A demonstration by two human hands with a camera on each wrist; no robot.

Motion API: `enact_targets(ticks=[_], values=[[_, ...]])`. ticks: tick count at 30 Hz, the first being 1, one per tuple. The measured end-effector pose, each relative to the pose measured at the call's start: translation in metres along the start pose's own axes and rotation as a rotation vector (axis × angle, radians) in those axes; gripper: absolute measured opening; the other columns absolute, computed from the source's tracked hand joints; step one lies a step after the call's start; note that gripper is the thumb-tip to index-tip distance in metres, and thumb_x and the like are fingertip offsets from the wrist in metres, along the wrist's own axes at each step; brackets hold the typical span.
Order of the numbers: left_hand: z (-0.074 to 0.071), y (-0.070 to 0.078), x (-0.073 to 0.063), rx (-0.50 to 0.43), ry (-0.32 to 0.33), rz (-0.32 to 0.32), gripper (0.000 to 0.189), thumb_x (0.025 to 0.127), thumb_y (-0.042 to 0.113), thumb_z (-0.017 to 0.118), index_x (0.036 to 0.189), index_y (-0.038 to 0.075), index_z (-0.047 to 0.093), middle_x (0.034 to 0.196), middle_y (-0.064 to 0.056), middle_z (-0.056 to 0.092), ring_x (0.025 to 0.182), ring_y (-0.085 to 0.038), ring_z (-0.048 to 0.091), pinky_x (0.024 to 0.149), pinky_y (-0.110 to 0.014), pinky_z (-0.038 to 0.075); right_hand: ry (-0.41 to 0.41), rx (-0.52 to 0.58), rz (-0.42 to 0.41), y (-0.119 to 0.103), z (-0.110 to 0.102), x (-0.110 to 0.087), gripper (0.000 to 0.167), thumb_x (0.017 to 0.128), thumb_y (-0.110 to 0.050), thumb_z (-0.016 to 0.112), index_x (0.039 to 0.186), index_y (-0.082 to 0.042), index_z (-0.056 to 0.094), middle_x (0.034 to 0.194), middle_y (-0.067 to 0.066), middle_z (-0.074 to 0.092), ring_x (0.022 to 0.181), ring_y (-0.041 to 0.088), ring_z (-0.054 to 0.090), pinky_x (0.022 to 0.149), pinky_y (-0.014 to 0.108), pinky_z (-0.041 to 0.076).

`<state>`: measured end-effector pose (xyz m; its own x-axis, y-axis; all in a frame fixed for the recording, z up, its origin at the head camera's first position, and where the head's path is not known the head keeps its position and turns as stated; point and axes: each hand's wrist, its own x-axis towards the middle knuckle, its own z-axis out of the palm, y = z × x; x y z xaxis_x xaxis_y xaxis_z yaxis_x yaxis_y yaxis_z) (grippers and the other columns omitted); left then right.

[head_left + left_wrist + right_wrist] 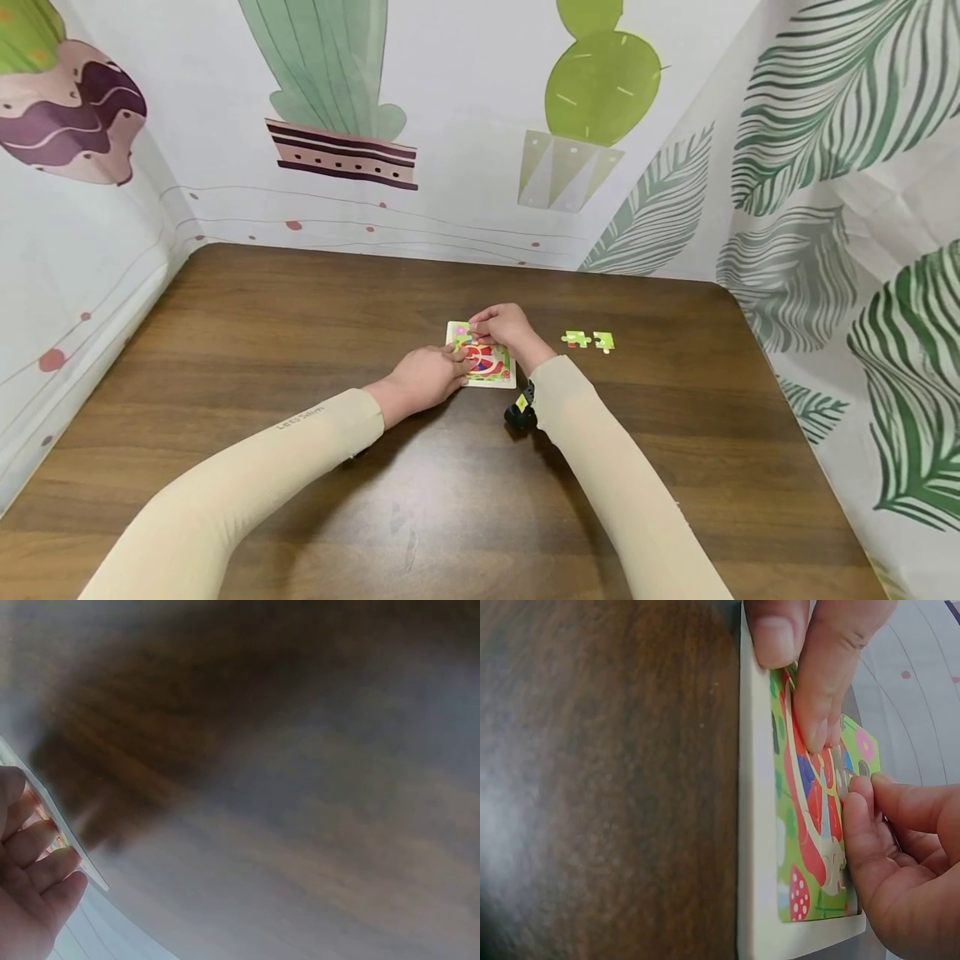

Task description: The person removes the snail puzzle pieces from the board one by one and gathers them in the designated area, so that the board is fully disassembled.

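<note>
A small jigsaw puzzle [501, 381] in a white-edged tray lies on the table, with a red, blue and green picture. My left hand [431, 377] rests on its left part, extended fingers pressing the picture. In the left wrist view the left hand's fingers [51, 866] lie over the tray's edge. My right hand [504, 325] is over the far side of the puzzle. Seen from the right wrist, the right hand [911, 851] has thumb and fingertips together, pinching a puzzle piece mostly hidden by them. A pink flower [865, 742] shows beside these fingertips.
Two loose green puzzle pieces, one [576, 339] left of the other [603, 341], lie right of the tray. The brown wooden table [300, 317] ends at a patterned cloth [465, 125] behind. A black wrist camera [520, 414] hangs below the right wrist.
</note>
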<state>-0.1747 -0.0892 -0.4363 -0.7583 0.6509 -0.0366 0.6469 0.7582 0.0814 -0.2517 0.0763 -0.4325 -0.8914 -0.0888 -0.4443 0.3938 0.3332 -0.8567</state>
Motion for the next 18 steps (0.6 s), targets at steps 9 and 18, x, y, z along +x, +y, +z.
enact_targets(ticks=[9, 18], values=[[-0.0024, 0.001, -0.0011, -0.003, 0.002, 0.001, 0.037, 0.101, 0.028, 0.063, 0.134, 0.011, 0.069, 0.141, -0.012, 0.065, 0.131, -0.034, 0.064, 0.107, -0.047, 0.053, 0.004, 0.03, 0.011, 0.0004, 0.0014, 0.0016, 0.02, 0.098, -0.002, 0.063, 0.113, 0.009, 0.071, 0.08, 0.005, 0.066, 0.065, 0.006, 0.063, 0.059, 0.013, 0.055], [-0.0034, -0.0001, -0.0007, -0.01, -0.017, -0.014, 0.038, 0.101, 0.029, 0.062, 0.135, 0.013, 0.069, 0.141, -0.011, 0.066, 0.131, -0.032, 0.065, 0.107, -0.047, 0.053, 0.012, 0.06, 0.022, 0.0, 0.0003, -0.0011, 0.023, 0.098, -0.003, 0.063, 0.117, 0.008, 0.071, 0.077, 0.002, 0.067, 0.065, 0.005, 0.063, 0.06, 0.013, 0.055]])
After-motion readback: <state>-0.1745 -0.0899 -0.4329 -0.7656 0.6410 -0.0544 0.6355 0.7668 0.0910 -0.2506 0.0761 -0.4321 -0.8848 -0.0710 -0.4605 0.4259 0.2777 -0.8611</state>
